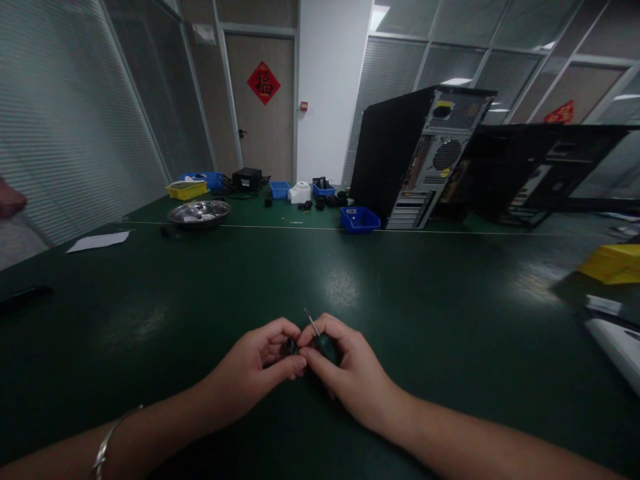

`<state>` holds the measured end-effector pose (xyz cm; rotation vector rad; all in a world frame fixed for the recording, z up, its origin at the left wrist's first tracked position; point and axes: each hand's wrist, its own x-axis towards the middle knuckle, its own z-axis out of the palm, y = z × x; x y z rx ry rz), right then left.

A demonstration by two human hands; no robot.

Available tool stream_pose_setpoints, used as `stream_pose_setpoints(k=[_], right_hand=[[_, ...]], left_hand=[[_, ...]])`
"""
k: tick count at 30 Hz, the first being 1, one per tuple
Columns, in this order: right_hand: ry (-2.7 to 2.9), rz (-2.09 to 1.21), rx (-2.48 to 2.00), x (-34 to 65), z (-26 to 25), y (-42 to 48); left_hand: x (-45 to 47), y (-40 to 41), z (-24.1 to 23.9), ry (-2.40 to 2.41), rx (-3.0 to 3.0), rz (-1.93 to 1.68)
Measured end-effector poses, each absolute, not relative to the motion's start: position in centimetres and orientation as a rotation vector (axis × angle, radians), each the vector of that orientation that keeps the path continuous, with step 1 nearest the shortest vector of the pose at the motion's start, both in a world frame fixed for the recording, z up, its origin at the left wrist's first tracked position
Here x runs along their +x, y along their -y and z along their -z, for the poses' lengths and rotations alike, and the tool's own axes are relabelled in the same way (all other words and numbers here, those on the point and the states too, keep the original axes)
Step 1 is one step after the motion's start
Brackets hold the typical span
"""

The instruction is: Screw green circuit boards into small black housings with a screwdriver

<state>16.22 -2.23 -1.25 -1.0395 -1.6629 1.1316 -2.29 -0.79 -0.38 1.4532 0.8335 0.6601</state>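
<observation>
My left hand (265,360) is closed round a small black part (291,346), pinched between thumb and fingers; most of it is hidden, so its kind is unclear. In my right hand (345,363) lies a screwdriver with a dark green handle (327,348), gripped in the palm and fingers. Its thin metal shaft points up and away to the left, free of the black part. The thumb and fingertips of my right hand meet the left fingertips beside the part. Both hands are just above the green tabletop (240,280).
Toward the back stand a metal dish (199,213), a yellow tray (187,191), a blue bin (360,220) and a white object (300,193). A black computer tower (395,153) rises behind at right. White paper (99,241) lies left; a yellow bin (614,264) sits right. Someone's sleeve (17,237) shows far left.
</observation>
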Motion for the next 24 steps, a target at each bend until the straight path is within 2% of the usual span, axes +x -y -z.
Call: stream_pose_setpoints(k=[4,12,18,21,24], right_hand=[[1.578,-1.378,-1.011,16.5,1.4,1.9],[1.471,-1.608,-0.925,16.6,1.1,1.4],[1.464,-1.593,-0.968,16.3,1.4,1.6],[1.489,-1.551,-0.998,16.4,1.4,1.9],[1.510,-1.549,-1.011,16.6,1.3,2.1]], left_hand=[[-2.3,0.5,0.1,-0.828,1.450,-0.671],[-2.6,0.3,0.4,-0.834,1.460,-0.649],[-2.6,0.6,0.3,-0.822,1.546,-0.607],[-3.2,-0.1,0.2,-0.795,1.477,-0.709],[-4.5,-2.0,-0.2,-0.950,1.271,-0.983]])
